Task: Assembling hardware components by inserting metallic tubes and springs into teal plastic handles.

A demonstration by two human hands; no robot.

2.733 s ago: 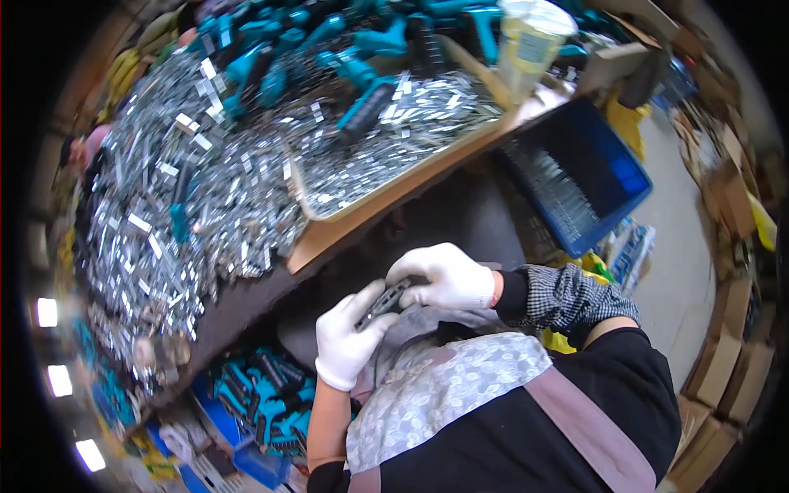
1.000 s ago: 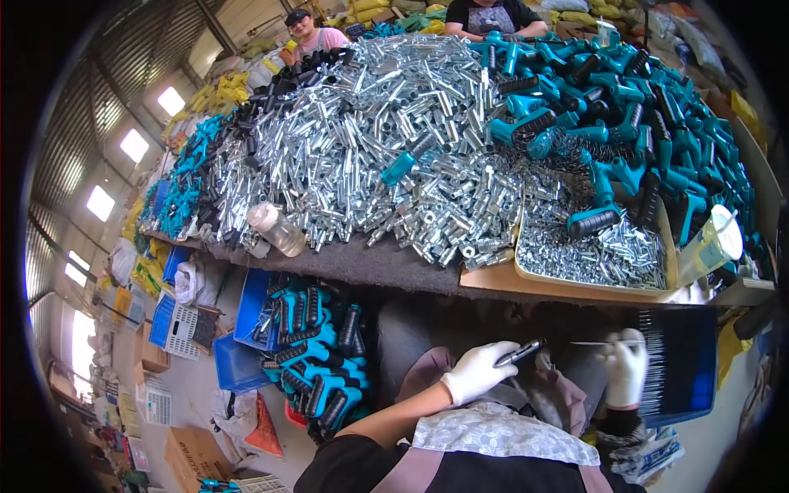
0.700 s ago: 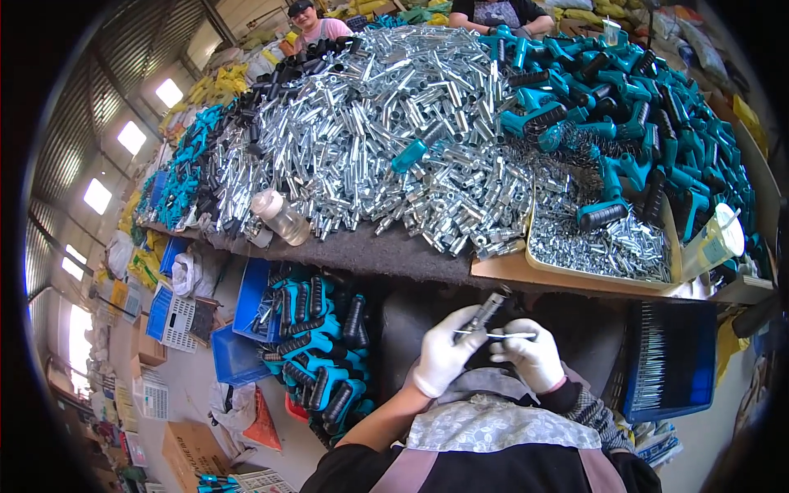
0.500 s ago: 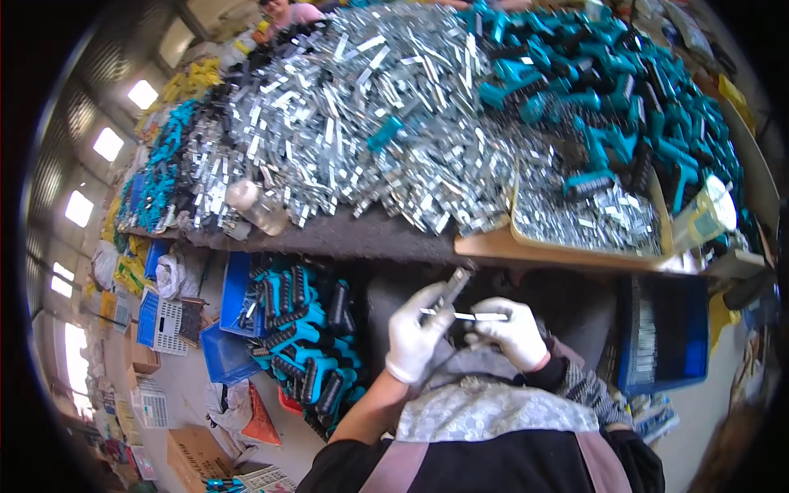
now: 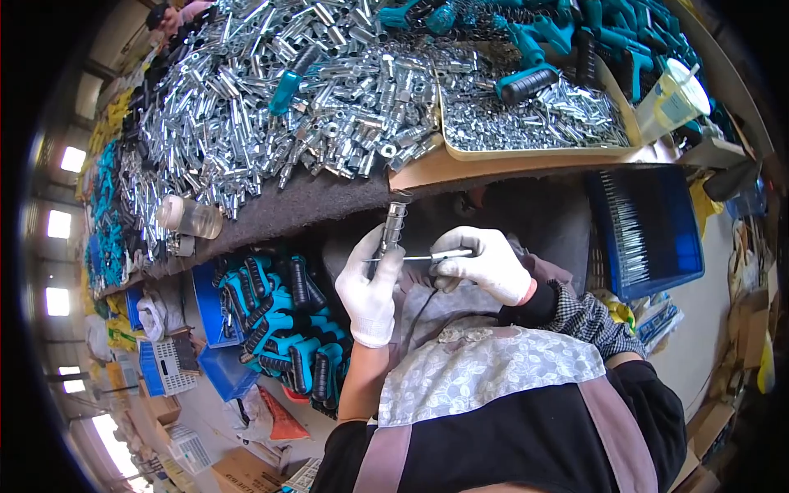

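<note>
My left hand [image 5: 367,296], in a white glove, is closed round a metal cylinder with a coil spring [image 5: 395,220] on it; the part stands nearly upright above the fingers. A thin metal rod [image 5: 417,258] runs sideways from my left fingers to my right hand [image 5: 491,264]. That hand is gloved in white too and pinches the rod's thicker end. The rod's tip by the left thumb is hard to make out. Both hands are in front of the bench edge, above my patterned grey apron [image 5: 493,370].
Shiny metal cylinders [image 5: 238,115] are heaped on the bench. A shallow tray [image 5: 534,152] holds small metal parts; teal tool bodies [image 5: 534,49] lie behind. A clear bottle [image 5: 197,218] and a plastic cup [image 5: 670,103] stand near the edge. A blue crate [image 5: 657,283] of rods is at right.
The view has shifted closer to the bench's right side. The cylinder in my left hand has turned more upright, and its spring now shows. My right hand still holds the rod.
</note>
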